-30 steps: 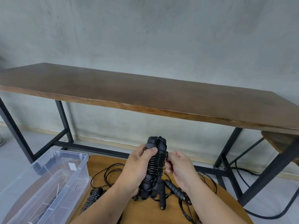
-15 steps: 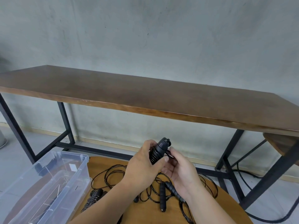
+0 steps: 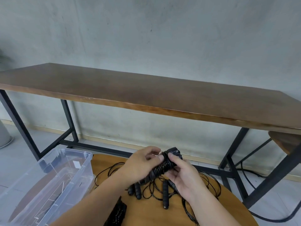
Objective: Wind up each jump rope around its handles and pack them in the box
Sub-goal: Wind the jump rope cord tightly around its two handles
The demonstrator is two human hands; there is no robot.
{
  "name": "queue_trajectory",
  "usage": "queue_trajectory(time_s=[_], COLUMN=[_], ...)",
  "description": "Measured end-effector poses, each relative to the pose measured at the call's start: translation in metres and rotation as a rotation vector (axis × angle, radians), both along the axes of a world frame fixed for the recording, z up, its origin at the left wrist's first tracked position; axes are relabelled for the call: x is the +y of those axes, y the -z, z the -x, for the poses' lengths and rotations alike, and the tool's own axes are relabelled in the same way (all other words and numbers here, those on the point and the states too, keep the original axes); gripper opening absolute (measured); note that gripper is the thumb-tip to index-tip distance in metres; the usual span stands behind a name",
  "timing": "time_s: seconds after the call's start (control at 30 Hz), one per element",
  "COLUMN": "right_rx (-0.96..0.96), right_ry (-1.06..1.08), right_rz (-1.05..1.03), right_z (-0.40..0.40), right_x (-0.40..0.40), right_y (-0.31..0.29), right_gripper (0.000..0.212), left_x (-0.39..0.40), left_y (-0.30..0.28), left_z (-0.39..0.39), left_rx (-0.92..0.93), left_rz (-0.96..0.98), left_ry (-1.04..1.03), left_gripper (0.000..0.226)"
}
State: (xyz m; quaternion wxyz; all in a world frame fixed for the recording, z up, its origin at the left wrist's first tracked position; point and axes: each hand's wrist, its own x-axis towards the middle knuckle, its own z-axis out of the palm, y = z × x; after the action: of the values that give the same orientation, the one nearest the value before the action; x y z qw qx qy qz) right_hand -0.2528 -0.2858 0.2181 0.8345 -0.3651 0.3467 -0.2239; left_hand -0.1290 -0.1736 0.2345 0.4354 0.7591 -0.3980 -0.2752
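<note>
Now both hands, left hand (image 3: 140, 165) and right hand (image 3: 182, 173), grip the wound jump rope (image 3: 164, 165), box (image 3: 48, 181) lying leftward, nearer the left.

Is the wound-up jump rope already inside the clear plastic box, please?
No, the wound jump rope is held by both the left hand and right hand above the round table, beside the clear box.
</note>
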Motion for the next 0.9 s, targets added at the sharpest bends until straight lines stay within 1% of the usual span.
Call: queue_trajectory(time_s=[0.03,0.13,0.2,0.23,0.33,0.43,0.57,0.63,0.73,0.83,0.9], right_rx=[-0.010,-0.025,-0.019,-0.016,0.028,0.097,0.130,0.167,0.283,0.408,0.482], right_ry=[-0.009,-0.037,-0.066,-0.080,-0.106,-0.108,-0.170,-0.253,-0.354,-0.413,-0.407], right_rz=[-0.001,0.005,0.020,0.027,0.054,0.080,0.101,0.137,0.202,0.234,0.229], right_z=[0.000,-0.002,-0.005,-0.007,-0.018,-0.034,-0.055,-0.065,-0.069,-0.066,-0.062], right_x=[0.000,-0.001,-0.002,-0.002,-0.002,0.005,0.020,0.028,0.037,0.045,0.050], right_y=[0.001,0.004,0.007,0.009,0.015,0.030,0.048,0.059,0.086,0.121,0.147], right_gripper=[0.049,0.036,0.032,0.032,0.033,0.036,0.029,0.022,0.021,0.021,0.021], left_x=[0.000,0.002,0.005,0.006,0.011,0.023,0.043,0.052,0.062,0.068,0.069], left_y=[-0.002,0.000,0.002,0.004,0.012,0.016,0.032,0.049,0.079,0.113,0.137], left_z=[-0.005,-0.019,-0.025,-0.027,-0.034,-0.038,-0.049,-0.055,-0.051,-0.043,-0.038], left_rx=[0.081,0.282,0.389,0.411,0.431,0.464,0.472,0.442,0.386,0.335,0.319], left_rz=[0.013,-0.005,-0.053,-0.081,-0.114,-0.099,-0.097,-0.123,-0.181,-0.273,-0.338], left_ry=[-0.033,-0.091,-0.101,-0.090,-0.071,-0.119,-0.206,-0.288,-0.368,-0.374,-0.349], left_gripper=[0.020,0.027,0.031,0.030,0.025,0.024,0.026,0.027,0.026,0.030,0.034])
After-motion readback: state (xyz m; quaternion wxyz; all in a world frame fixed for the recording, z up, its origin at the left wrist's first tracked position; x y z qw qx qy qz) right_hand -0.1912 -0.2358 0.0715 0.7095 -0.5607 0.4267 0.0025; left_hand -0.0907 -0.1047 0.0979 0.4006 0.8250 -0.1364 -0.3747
